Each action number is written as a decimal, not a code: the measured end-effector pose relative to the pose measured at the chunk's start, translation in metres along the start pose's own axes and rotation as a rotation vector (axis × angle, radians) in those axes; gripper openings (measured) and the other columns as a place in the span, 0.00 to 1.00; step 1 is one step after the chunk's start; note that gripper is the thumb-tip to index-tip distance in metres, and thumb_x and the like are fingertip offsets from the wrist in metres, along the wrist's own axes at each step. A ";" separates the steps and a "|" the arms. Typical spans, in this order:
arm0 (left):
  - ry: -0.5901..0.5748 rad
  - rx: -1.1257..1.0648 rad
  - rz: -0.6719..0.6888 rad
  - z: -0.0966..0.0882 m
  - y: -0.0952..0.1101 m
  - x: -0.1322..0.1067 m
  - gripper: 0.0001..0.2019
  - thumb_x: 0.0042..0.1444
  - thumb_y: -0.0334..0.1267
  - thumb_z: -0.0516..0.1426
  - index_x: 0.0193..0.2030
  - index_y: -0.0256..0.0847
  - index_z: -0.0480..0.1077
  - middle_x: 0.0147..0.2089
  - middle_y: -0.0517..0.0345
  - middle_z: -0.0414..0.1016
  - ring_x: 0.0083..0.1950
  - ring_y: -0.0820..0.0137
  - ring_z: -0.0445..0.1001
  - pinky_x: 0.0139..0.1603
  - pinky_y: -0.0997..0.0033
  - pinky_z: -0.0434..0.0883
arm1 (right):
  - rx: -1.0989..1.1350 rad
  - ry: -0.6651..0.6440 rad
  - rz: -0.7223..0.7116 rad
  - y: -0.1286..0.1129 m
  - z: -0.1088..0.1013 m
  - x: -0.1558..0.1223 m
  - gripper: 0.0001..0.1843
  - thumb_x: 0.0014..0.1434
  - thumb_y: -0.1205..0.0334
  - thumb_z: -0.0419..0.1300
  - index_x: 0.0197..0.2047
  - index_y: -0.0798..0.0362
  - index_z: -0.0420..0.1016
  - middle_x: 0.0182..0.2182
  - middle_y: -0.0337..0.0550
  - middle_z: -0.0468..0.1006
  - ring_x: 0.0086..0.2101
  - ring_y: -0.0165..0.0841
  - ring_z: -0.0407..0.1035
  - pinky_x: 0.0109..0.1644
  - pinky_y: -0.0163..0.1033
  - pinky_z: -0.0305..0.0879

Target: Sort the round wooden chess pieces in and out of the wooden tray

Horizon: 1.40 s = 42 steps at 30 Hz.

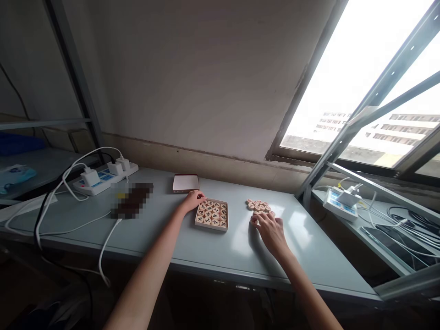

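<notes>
left hand (193, 200) resting open on box (211, 214) corner | right hand (271, 229) fingering loose discs (258, 206) | characters unreadable

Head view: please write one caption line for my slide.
Left hand touches a shallow cardboard box of round wooden game pieces; right hand rests on loose pieces.

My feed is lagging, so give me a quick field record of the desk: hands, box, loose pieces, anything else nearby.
left hand: rests at the upper left corner of the wooden box, touching its edge
right hand: fingers spread over the loose pieces, grip not clear
wooden box: square, open, filled with round wooden game pieces in rows
loose pieces: small cluster right of the box, on the table
table: pale grey
lid: flat, behind the box
power strip: far left, chargers plugged in
</notes>
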<state>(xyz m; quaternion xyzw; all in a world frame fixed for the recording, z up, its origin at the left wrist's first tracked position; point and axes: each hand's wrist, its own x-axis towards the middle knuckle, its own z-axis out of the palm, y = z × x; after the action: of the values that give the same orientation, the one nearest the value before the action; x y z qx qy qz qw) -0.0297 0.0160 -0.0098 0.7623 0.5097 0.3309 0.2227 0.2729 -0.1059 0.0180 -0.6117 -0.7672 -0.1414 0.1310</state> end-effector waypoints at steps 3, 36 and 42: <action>-0.010 -0.011 0.000 0.000 0.001 0.000 0.13 0.52 0.44 0.52 0.32 0.36 0.73 0.36 0.50 0.75 0.40 0.64 0.71 0.42 0.68 0.66 | 0.076 -0.051 0.011 -0.005 -0.002 0.006 0.11 0.59 0.60 0.48 0.36 0.49 0.71 0.37 0.44 0.74 0.39 0.39 0.64 0.41 0.43 0.53; -0.112 -0.140 -0.012 -0.010 0.010 -0.005 0.17 0.49 0.50 0.53 0.33 0.37 0.73 0.37 0.51 0.76 0.39 0.63 0.72 0.39 0.70 0.67 | 0.061 -0.029 0.196 0.016 0.005 0.019 0.12 0.57 0.60 0.49 0.39 0.49 0.72 0.38 0.45 0.74 0.39 0.38 0.67 0.39 0.42 0.55; -0.072 -0.100 0.010 -0.007 0.006 -0.005 0.17 0.50 0.49 0.53 0.32 0.37 0.73 0.36 0.51 0.75 0.39 0.64 0.72 0.39 0.70 0.67 | 0.377 0.006 0.114 -0.005 0.010 0.029 0.14 0.58 0.55 0.50 0.34 0.48 0.75 0.30 0.41 0.78 0.31 0.35 0.70 0.38 0.40 0.59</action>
<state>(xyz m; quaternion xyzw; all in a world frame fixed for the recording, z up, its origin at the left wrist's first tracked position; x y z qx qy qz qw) -0.0325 0.0093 -0.0020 0.7642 0.4804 0.3293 0.2772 0.2613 -0.0772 0.0187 -0.6186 -0.7437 0.0108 0.2532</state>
